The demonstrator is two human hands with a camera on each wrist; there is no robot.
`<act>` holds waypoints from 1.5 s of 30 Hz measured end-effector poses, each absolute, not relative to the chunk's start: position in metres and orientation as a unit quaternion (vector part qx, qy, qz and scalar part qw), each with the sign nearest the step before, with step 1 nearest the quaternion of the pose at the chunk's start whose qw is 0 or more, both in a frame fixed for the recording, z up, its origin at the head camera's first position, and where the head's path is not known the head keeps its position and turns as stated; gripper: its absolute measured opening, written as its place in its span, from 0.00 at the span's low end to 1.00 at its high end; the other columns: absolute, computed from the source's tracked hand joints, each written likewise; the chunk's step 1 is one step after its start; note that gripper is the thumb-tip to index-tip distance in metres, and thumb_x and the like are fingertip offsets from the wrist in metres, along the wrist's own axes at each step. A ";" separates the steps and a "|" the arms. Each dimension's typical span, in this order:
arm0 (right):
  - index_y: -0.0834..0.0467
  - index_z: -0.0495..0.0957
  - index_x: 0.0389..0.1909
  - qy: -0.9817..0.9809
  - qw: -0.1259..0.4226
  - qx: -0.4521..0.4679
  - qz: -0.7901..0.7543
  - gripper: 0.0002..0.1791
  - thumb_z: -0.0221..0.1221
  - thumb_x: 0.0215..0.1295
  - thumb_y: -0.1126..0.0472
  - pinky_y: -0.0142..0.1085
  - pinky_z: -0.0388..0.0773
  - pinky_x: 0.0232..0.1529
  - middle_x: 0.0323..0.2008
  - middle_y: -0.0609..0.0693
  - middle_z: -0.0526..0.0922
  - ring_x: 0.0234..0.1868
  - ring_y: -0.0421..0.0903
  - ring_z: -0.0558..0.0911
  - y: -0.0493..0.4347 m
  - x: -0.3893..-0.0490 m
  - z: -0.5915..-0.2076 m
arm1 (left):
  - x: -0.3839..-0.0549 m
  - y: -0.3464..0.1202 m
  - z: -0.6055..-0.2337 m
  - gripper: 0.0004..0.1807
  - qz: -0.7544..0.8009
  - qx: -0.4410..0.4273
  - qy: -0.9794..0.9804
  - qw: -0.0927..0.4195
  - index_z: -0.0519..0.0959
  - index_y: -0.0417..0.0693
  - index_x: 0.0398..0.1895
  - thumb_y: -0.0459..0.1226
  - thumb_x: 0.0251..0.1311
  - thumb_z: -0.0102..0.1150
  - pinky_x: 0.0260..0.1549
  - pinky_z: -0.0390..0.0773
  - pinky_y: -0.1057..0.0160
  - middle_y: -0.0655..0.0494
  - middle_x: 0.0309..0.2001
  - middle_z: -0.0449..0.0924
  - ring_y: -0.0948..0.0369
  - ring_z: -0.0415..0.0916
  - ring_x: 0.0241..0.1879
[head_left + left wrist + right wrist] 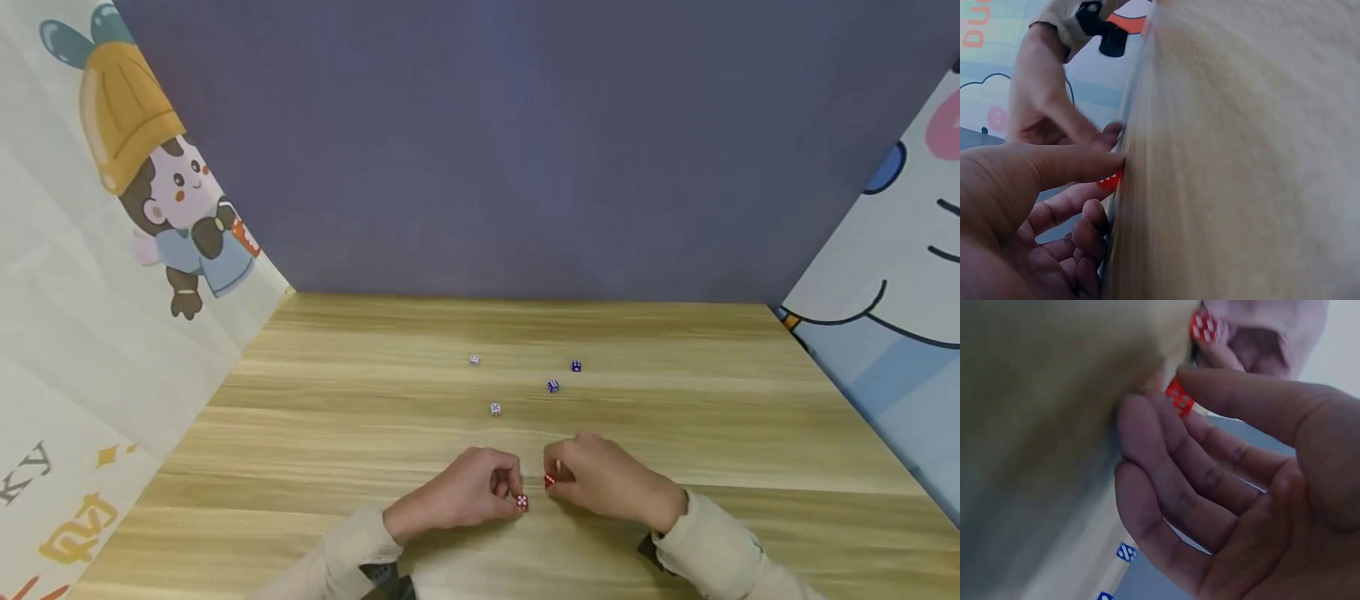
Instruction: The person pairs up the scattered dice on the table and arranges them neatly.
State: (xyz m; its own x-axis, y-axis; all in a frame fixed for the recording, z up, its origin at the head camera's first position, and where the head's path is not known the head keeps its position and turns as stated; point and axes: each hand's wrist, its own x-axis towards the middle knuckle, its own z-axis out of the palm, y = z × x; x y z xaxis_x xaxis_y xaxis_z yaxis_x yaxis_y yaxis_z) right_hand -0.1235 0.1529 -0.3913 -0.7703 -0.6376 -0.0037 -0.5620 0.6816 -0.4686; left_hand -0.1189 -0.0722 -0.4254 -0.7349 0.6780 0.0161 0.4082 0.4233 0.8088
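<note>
Near the front of the wooden table, my left hand (474, 490) pinches a red die (522, 502) with white pips between thumb and index finger. In the left wrist view that red die (1110, 180) shows just under the thumb tip. A short way to its right, my right hand (606, 479) pinches a second red die (550, 480). The right wrist view shows this die (1180, 397) at the thumb tip, its other fingers curved beside it. Both hands are low over the tabletop, with a small gap between the two dice.
Beyond the hands lie two white dice, one nearer (496, 409) and one farther (475, 360). To their right are two blue dice, one nearer (552, 386) and one farther (576, 366). A grey panel (525, 150) stands along the table's (337, 375) back edge; cartoon-printed sheets flank both sides.
</note>
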 end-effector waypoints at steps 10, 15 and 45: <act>0.51 0.78 0.25 0.906 0.070 -0.338 -0.243 0.10 0.71 0.55 0.62 0.27 0.69 0.21 0.18 0.33 0.71 0.19 0.28 0.69 0.142 -0.115 -0.405 | -0.119 -0.073 -0.427 0.11 0.424 0.325 0.831 0.156 0.80 0.51 0.25 0.30 0.48 0.74 0.20 0.68 0.74 0.66 0.17 0.70 0.72 0.65 0.18; 0.50 0.78 0.24 0.894 0.062 -0.358 -0.261 0.10 0.70 0.57 0.63 0.25 0.69 0.21 0.18 0.33 0.71 0.20 0.27 0.68 0.138 -0.111 -0.407 | -0.119 -0.072 -0.428 0.11 0.417 0.334 0.832 0.148 0.78 0.51 0.24 0.30 0.48 0.73 0.21 0.68 0.74 0.66 0.18 0.70 0.73 0.65 0.19; 0.53 0.79 0.24 0.894 0.079 -0.355 -0.264 0.08 0.67 0.54 0.69 0.26 0.70 0.21 0.20 0.34 0.73 0.20 0.28 0.69 0.141 -0.105 -0.400 | -0.118 -0.070 -0.426 0.11 0.421 0.325 0.834 0.149 0.79 0.50 0.26 0.30 0.48 0.74 0.20 0.68 0.74 0.65 0.18 0.71 0.72 0.66 0.19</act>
